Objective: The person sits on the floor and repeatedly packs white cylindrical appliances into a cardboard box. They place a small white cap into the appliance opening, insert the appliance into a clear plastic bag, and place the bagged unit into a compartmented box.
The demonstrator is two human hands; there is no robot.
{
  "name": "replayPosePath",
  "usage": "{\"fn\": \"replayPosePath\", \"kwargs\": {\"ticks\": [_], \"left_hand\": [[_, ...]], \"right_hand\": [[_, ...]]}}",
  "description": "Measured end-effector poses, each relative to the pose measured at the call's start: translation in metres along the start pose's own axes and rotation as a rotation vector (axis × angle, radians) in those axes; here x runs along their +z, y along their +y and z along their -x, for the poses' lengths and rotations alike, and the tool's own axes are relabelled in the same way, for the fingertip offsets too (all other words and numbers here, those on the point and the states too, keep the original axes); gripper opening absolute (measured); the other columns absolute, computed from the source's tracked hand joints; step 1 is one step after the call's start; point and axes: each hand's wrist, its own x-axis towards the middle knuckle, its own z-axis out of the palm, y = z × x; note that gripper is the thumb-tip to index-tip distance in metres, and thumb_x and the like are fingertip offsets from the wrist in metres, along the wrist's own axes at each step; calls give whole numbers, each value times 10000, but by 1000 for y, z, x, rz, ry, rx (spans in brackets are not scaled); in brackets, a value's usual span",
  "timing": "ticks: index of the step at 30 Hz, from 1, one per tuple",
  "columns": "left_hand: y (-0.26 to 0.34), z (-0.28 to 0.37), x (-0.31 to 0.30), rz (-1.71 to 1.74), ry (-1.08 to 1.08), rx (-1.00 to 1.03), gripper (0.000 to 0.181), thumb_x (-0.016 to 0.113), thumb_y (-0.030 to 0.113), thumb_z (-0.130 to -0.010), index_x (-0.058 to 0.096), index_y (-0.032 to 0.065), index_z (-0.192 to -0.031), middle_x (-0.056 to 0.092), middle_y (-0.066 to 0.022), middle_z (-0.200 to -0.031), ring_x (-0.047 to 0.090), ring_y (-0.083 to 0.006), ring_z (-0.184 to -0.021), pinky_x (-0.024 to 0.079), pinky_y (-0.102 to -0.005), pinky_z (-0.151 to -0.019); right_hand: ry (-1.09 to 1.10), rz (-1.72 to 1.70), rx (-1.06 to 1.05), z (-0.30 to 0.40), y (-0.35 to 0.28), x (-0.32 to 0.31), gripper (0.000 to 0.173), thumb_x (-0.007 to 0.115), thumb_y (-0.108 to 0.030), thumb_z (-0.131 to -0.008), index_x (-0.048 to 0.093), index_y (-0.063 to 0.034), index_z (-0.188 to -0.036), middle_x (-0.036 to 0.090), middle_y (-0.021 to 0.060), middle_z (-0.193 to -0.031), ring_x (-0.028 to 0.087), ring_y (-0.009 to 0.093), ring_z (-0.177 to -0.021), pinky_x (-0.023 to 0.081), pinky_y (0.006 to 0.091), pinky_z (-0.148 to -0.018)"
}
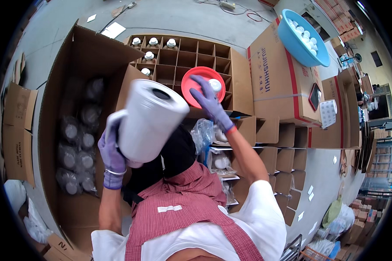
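My left hand [112,156], in a purple glove, grips the side handle of a white cylindrical vessel [150,124] that looks like a jug. It is held tilted above my lap, and a dark oval opening shows in its upper end. My right hand [207,98], gloved as well and slightly blurred, reaches over a round red plastic dish [191,73] with thumb and forefinger spread. Close beside its fingers is a white cap [215,85]; whether they touch it is unclear. Under the dish stands a divided carton [238,88], where several white-capped bottles [149,55] occupy cells at the left.
Plastic-wrapped bottles [70,158] fill part of a deep carton [49,130] on my left. Cardboard dividers [264,156] and wrapped items [220,161] lie by my right arm. A blue basin [285,39] of white caps, a phone [315,97] and a label roll [328,112] rest on a closed carton [271,75].
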Motion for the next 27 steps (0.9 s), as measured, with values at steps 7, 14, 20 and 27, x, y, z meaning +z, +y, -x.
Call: {"fn": "replayPosePath", "kwargs": {"ticks": [7, 14, 20, 27], "left_hand": [[-58, 3, 5, 327, 73, -39, 473, 377, 316, -1053, 480, -2, -1386, 588, -152, -1322, 585, -267, -1202, 474, -409, -1029], [-55, -28, 23, 918, 122, -113, 344, 362, 239, -1069, 489, 66, -1338, 558, -131, -1314, 549, -241, -1228, 479, -428, -1044], [-51, -18, 61, 984, 90, -125, 428, 400, 334, -1046, 484, 90, -1387, 545, -130, -1352, 542, -284, -1248, 466, -461, -1049], [-32, -2, 42, 958, -106, -1, 424, 462, 256, -1021, 456, 57, -1395, 548, -134, -1344, 552, -273, -1237, 468, -437, -1052]], "right_hand": [[-406, 1267, 26, -37, 218, -66, 748, 736, -203, -762, 460, -431, -1419, 283, 159, -1542, 373, 455, -1331, 423, 570, -1012], [-105, 695, -583, -27, 62, -29, 611, 799, -158, -701, 582, -265, -1263, 475, 186, -1287, 547, 396, -1086, 528, 441, -827], [254, 329, -319, 58, -64, 31, 761, 852, -206, -692, 476, -76, -1341, 495, 228, -1277, 537, 404, -1151, 486, 431, -954], [568, 324, -469, 101, -64, 40, 850, 903, -262, -656, 414, -88, -1329, 446, 222, -1335, 528, 399, -1165, 483, 440, -966]]}}
